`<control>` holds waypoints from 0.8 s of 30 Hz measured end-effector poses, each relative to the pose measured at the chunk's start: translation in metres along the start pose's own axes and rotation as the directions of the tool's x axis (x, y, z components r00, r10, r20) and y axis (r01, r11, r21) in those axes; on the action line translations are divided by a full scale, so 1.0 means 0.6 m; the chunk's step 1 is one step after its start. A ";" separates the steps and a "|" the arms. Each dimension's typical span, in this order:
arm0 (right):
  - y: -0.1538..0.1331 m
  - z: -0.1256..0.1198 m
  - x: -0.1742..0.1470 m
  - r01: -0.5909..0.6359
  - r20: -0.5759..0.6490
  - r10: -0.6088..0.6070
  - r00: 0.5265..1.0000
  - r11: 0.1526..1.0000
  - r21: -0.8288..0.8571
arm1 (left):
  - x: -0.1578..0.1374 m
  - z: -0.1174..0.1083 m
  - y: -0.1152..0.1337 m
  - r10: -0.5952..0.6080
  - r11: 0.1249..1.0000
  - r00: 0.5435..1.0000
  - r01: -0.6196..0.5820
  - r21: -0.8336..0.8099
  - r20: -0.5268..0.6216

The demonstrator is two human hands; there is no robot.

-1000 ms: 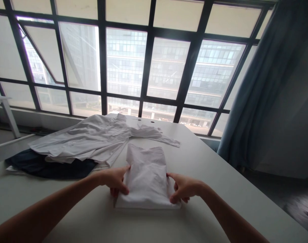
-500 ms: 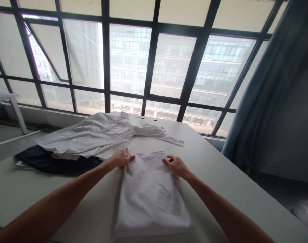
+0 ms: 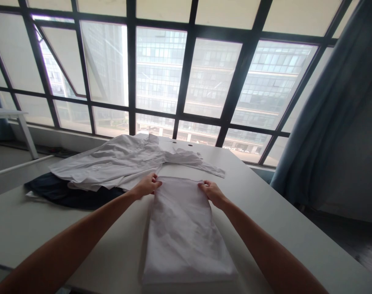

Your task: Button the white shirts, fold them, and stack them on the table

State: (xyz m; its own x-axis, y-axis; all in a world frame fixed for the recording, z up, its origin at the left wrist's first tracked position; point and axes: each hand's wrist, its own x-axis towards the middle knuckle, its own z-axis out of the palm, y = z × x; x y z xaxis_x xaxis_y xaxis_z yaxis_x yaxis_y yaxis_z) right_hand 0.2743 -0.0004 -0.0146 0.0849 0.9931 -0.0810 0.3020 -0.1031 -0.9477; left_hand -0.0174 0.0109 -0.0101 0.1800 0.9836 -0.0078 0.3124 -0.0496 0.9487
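A folded white garment point(image 3: 186, 232), which looks like a shirt, lies lengthwise in front of me on the white table point(image 3: 259, 228). My left hand point(image 3: 147, 185) pinches its far left corner between thumb and fingers. At the far right corner, my right hand point(image 3: 213, 192) grips the cloth the same way. The far edge is drawn straight between both hands, and soft wrinkles cross the middle of the cloth. Its underside is hidden.
Beyond my left hand a white long-sleeved shirt point(image 3: 112, 161) is spread out, one sleeve reaching right. Dark navy cloth point(image 3: 69, 198) sticks out beneath it. A blue curtain point(image 3: 308, 134) hangs at right, and a window wall point(image 3: 131, 73) stands behind the table.
Both hands have closed on the far corners of the folded white garment. Its far edge, crumpled before, is now pulled straight and slightly farther away. The view has shifted a little.
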 end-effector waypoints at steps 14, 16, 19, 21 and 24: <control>0.027 0.012 -0.005 0.147 -0.125 -0.184 0.975 0.955 -0.259 | -0.003 0.004 -0.008 0.007 0.999 1.000 -0.007 0.041 -0.018; 0.024 0.012 -0.014 0.208 -0.164 -0.323 0.932 0.848 -0.487 | -0.010 0.008 -0.009 0.161 0.917 0.982 -0.113 0.384 -0.096; 0.008 0.019 -0.039 0.275 -0.107 -0.513 0.852 0.611 -0.743 | -0.033 0.028 -0.002 0.420 0.696 0.907 -0.305 0.650 -0.025; -0.004 0.032 -0.061 0.355 0.021 -0.580 0.814 0.468 -0.809 | -0.052 0.050 0.001 0.490 0.598 0.866 -0.419 0.684 0.101; -0.009 0.059 -0.085 0.507 0.278 -0.523 0.806 0.368 -0.779 | -0.072 0.082 -0.007 0.421 0.547 0.868 -0.475 0.690 0.263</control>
State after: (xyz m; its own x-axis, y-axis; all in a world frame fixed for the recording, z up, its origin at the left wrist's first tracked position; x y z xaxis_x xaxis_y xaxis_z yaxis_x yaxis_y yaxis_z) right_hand 0.2351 -0.0484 -0.0165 -0.3533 0.8697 0.3446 0.8942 0.4223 -0.1489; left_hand 0.0194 -0.0400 -0.0294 0.5333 0.7873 0.3096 0.7288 -0.6134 0.3043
